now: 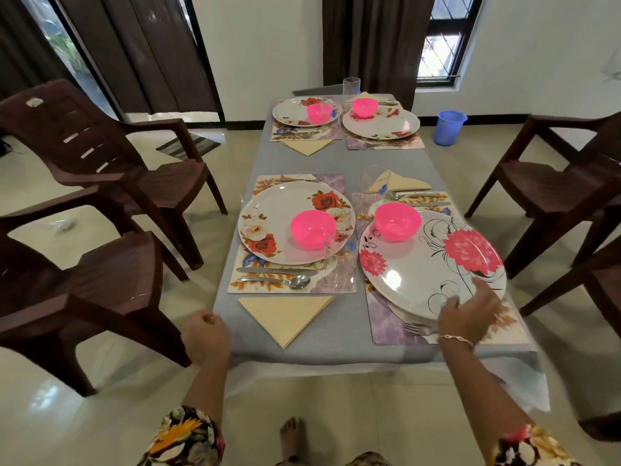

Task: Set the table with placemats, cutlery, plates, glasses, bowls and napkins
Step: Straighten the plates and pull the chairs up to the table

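Near end of the grey worktop point(336, 344): the pink-flowered plate point(420, 274) is seemingly being squared up.
On its placemat point(386, 327), the plate has the right hand point(468, 314) laying spread fingers point(452, 302) on its near rim, likely to shift it off the fork point(415, 327) poking out beneath. Well left of the plate, the left hand point(205, 334) is clenched, apparently empty.

- One wide-angle view is given, taken from head height at the near short end of the table point(339, 163).
- The table is looked along lengthwise, forward and steeply downward, toward the far wall point(268, 45).
- The left hand point(203, 336) and right hand point(468, 314) are seen close, low in the frame, at the table's near end.
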A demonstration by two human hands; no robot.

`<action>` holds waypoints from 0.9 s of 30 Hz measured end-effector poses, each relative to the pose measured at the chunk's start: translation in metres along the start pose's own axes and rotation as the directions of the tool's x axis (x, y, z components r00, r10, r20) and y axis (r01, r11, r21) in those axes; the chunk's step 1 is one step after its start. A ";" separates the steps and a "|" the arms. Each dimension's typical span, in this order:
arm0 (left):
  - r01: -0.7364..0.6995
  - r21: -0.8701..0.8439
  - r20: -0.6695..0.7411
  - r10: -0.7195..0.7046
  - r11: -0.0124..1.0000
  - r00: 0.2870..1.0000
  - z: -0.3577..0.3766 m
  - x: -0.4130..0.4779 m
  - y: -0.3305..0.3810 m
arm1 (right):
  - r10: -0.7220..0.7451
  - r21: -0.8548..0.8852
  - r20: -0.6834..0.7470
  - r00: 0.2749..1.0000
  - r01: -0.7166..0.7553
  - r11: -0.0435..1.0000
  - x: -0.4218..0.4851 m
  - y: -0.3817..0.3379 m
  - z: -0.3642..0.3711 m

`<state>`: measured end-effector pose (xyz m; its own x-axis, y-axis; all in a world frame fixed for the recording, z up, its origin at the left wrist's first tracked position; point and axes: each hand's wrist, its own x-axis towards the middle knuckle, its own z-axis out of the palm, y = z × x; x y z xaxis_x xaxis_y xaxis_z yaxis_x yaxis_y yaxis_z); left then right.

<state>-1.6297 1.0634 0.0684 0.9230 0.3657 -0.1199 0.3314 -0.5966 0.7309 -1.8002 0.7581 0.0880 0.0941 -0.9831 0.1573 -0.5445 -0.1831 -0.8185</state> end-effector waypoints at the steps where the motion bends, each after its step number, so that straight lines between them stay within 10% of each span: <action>1: -0.035 0.007 0.043 0.034 0.999 0.998 0.002 0.004 0.004 | -0.128 0.028 0.091 0.988 0.125 0.992 -0.009 -0.002 0.014; 11: 0.028 0.156 0.276 -0.071 0.987 0.959 0.022 0.057 0.032 | -0.177 0.088 0.769 0.614 0.172 0.981 -0.048 -0.037 0.084; 27: 0.084 0.218 0.337 -0.156 0.972 0.928 0.041 0.089 0.036 | -0.096 0.056 0.839 0.536 0.090 0.994 -0.041 -0.033 0.112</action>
<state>-1.5274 1.0447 0.0564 0.8711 0.1917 -0.4522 0.4426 -0.7053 0.5537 -1.6924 0.8040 0.0467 0.8020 -0.5162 -0.3005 -0.4860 -0.2715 -0.8307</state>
